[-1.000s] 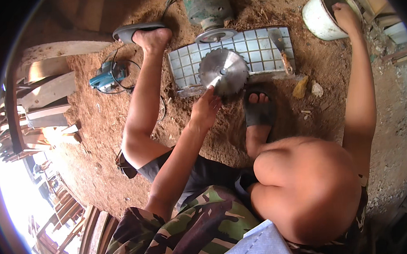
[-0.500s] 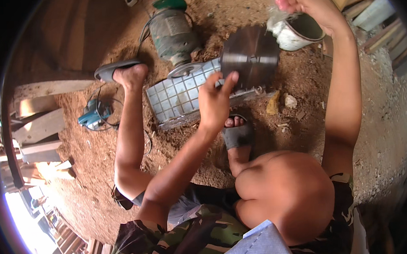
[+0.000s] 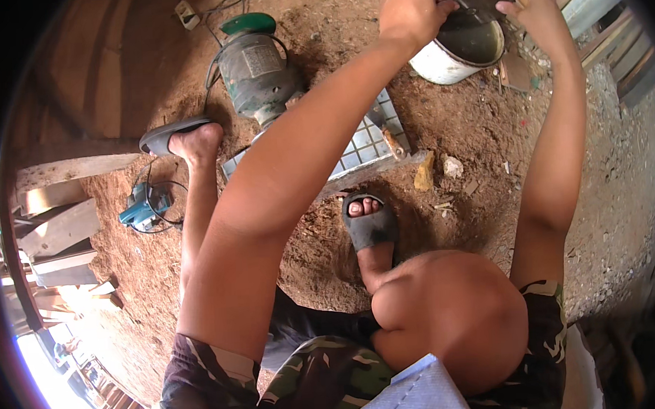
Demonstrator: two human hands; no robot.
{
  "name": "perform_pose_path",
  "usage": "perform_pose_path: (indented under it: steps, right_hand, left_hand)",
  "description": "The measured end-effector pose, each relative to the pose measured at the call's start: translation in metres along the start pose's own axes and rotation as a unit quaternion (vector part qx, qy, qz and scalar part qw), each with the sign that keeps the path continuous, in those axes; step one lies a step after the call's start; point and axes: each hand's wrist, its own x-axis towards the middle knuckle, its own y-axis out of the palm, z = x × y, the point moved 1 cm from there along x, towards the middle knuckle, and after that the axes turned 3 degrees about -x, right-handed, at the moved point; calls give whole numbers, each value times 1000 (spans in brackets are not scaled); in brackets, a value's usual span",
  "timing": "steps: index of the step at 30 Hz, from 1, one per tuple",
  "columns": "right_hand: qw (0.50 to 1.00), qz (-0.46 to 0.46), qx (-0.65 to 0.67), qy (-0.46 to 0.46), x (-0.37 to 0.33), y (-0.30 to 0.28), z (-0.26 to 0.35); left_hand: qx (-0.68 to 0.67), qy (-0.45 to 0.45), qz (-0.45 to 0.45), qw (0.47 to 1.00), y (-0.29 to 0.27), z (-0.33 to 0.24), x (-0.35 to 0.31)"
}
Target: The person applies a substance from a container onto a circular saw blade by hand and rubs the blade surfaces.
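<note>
You held the blade (image 3: 483, 2) at the far right, over the far side of the bucket (image 3: 439, 64), tilted, its visible width running left to right between your hands. Your left hand (image 3: 410, 11) gripped its left edge, with that arm reaching diagonally from near left; your right hand (image 3: 539, 8) was at its right edge, wrist bent inward, thumb and fingers curved, though I could not tell whether they pinched it. Neither hand was clearly nearer.
</note>
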Motion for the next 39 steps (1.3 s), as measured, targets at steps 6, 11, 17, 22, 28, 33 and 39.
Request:
perform_pose_path:
  steps: [6, 11, 17, 22, 28, 33, 39]
  right_hand:
    - [984, 159, -8, 79, 1, 17, -118]
    - [991, 62, 64, 97, -15, 15, -144]
    - [977, 99, 93, 167, -9, 2, -31]
    - [968, 193, 63, 144, -17, 20, -103]
    - [982, 127, 24, 141, -25, 36, -109]
    - [983, 93, 83, 136, -27, 29, -123]
    - [979, 93, 127, 132, -27, 22, -73]
  left_hand:
    - [45, -59, 22, 997, 20, 3, 21]
    - [113, -5, 21, 993, 21, 5, 31]
    - [181, 129, 54, 973, 0, -7, 50]
    - [-15, 109, 51, 993, 0, -11, 56]
    - [-48, 82, 8, 995, -12, 35, 33]
    - [-111, 13, -1, 994, -18, 59, 2]
    - [-161, -42, 9, 986, -27, 76, -35]
